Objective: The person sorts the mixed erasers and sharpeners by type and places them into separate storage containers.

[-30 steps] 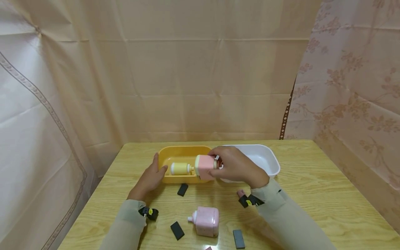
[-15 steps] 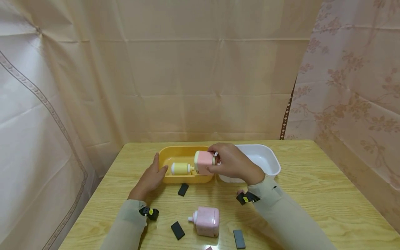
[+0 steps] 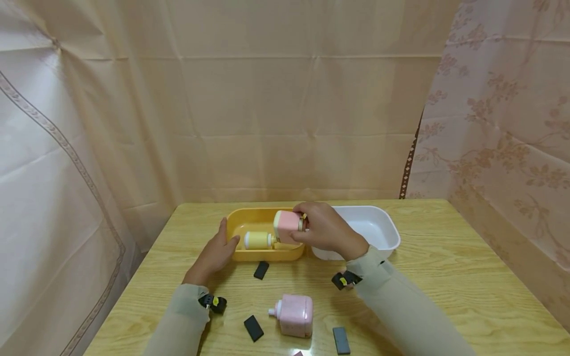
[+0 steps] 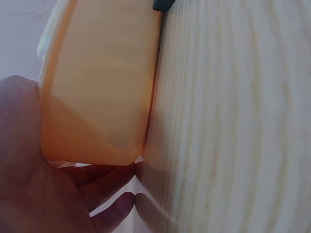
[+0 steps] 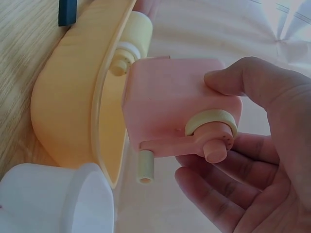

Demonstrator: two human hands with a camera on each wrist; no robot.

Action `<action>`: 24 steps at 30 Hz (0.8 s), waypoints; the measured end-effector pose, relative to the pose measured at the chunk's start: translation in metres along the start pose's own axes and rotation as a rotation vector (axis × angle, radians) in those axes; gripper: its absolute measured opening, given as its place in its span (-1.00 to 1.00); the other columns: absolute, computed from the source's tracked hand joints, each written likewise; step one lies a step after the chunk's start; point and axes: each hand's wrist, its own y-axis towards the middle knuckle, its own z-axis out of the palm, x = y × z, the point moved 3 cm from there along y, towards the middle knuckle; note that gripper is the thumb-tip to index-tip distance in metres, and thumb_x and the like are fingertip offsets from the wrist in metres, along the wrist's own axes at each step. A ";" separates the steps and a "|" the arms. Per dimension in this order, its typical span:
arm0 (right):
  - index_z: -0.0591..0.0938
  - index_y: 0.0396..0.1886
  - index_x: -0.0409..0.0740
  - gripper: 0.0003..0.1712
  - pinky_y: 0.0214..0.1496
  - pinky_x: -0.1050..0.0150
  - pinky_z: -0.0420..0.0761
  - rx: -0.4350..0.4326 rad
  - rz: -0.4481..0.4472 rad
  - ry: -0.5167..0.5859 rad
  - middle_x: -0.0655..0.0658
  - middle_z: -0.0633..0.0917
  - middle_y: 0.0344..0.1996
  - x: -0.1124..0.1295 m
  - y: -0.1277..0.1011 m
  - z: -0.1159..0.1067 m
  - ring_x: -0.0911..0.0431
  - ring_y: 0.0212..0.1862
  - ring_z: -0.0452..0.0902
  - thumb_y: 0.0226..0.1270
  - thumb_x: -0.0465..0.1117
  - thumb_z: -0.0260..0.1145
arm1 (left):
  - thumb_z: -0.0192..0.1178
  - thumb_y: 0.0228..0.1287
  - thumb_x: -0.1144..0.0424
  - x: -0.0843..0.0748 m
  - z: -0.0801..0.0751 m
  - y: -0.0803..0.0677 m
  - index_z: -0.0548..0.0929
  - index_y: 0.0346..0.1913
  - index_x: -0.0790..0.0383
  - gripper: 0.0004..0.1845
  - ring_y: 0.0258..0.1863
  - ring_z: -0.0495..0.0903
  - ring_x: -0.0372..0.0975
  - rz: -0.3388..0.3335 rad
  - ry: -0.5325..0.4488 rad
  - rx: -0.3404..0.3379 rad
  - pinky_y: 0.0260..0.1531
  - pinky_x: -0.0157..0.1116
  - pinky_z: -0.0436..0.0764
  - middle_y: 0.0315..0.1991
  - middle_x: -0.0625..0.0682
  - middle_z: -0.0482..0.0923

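Right hand (image 3: 327, 230) fingers grip the pink sharpener (image 5: 180, 104) by its body, probably light, rigid, smooth plastic; left hand (image 3: 213, 252) fingers lie flat against the yellow tray (image 3: 256, 217).

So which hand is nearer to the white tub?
Right. The right hand holds a pink sharpener beside the white tub; the left hand rests against the yellow tub's far end.

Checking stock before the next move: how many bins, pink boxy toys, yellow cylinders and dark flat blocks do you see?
bins: 2
pink boxy toys: 2
yellow cylinder: 1
dark flat blocks: 3
Total: 8
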 end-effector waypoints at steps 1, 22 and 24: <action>0.70 0.07 -0.16 -0.47 -0.30 0.35 0.61 0.002 0.005 0.002 0.06 0.70 -0.26 0.000 0.001 0.001 0.22 -0.34 0.55 0.14 -0.02 0.54 | -0.18 0.66 -0.06 0.000 0.000 0.000 -0.46 0.65 0.20 -0.12 0.61 0.04 0.22 -0.001 0.003 -0.001 0.55 0.20 0.06 0.66 0.35 -0.11; 0.70 0.04 -0.14 -0.50 -0.30 0.35 0.63 -0.014 0.061 0.046 0.05 0.68 -0.27 -0.016 0.013 0.014 0.22 -0.34 0.58 0.15 -0.03 0.54 | -0.15 0.64 -0.05 0.002 0.001 0.003 -0.44 0.66 0.24 -0.11 0.59 0.08 0.23 0.009 -0.004 -0.010 0.54 0.20 0.11 0.65 0.36 -0.08; 0.70 0.04 -0.14 -0.51 -0.30 0.34 0.63 -0.014 0.068 0.057 0.05 0.68 -0.27 -0.018 0.014 0.015 0.22 -0.35 0.58 0.15 -0.03 0.54 | -0.14 0.64 -0.04 0.002 0.001 0.003 -0.44 0.66 0.24 -0.10 0.59 0.08 0.23 0.009 -0.003 -0.011 0.54 0.21 0.12 0.65 0.36 -0.08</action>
